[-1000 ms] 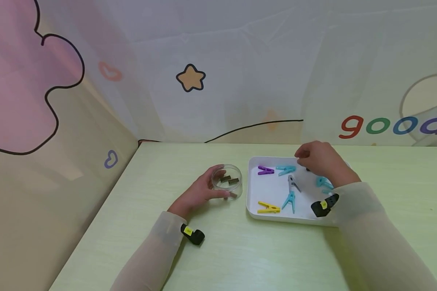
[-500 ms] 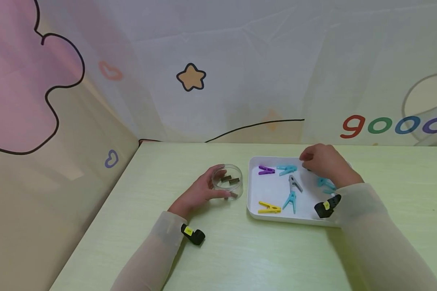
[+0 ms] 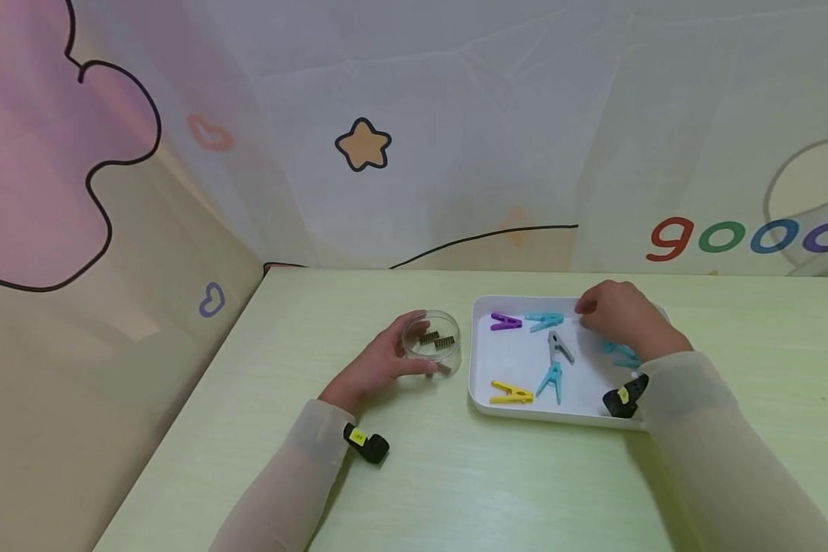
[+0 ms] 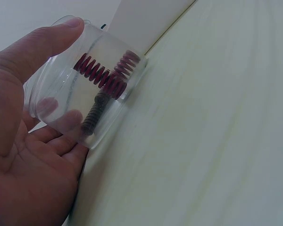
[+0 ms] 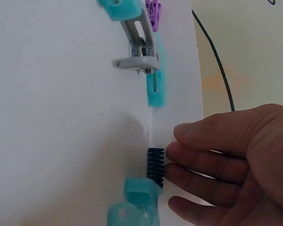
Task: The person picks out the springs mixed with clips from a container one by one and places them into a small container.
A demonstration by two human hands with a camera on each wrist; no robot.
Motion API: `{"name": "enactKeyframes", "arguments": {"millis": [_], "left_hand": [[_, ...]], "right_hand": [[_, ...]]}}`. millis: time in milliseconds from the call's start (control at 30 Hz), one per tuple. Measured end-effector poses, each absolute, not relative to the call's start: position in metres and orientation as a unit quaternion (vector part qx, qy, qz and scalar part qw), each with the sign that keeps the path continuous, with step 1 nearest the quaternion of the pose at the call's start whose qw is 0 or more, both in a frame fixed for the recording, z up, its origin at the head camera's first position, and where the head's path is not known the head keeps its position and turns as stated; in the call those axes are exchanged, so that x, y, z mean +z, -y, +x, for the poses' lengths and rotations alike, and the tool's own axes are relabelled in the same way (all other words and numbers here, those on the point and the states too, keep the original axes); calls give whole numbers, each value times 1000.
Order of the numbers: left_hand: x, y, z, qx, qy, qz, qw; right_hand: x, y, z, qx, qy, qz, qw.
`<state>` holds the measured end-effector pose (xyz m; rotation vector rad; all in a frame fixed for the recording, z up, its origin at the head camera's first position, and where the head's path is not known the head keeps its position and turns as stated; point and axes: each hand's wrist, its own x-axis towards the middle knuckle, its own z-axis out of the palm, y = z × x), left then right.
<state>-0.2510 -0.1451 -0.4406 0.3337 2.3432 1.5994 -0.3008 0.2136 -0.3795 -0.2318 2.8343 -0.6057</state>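
My left hand [image 3: 379,360] grips a clear plastic jar [image 4: 61,101] just left of the tray, the thumb over its rim and fingers beneath. Several coil springs lie inside it; the left wrist view shows red springs [image 4: 95,73] and a dark spring [image 4: 94,117]. My right hand [image 3: 621,318] reaches over the far right part of the white tray [image 3: 481,353]. In the right wrist view, its fingertips are right at a dark blue spring [image 5: 155,165], with the thumb apart from it. In the head view that hand hides the spring.
In the tray lie clothespins: a purple clothespin [image 3: 505,322], a yellow clothespin [image 3: 512,393], a grey clothespin [image 3: 557,346] and several light blue clothespins [image 3: 550,379]. A printed cloth backdrop [image 3: 455,153] stands behind the pale green table [image 3: 455,475].
My right hand has shifted a little right and toward me above the tray's far right part. The left hand stays in place with the jar.
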Motion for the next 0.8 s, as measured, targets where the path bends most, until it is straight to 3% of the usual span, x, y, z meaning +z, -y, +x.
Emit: {"name": "enactKeyframes", "arguments": {"millis": [800], "left_hand": [[-441,144,-250,562,-808,96,148]], "right_hand": [[-390,-213,-301,-182,-972,-107,101]]}}
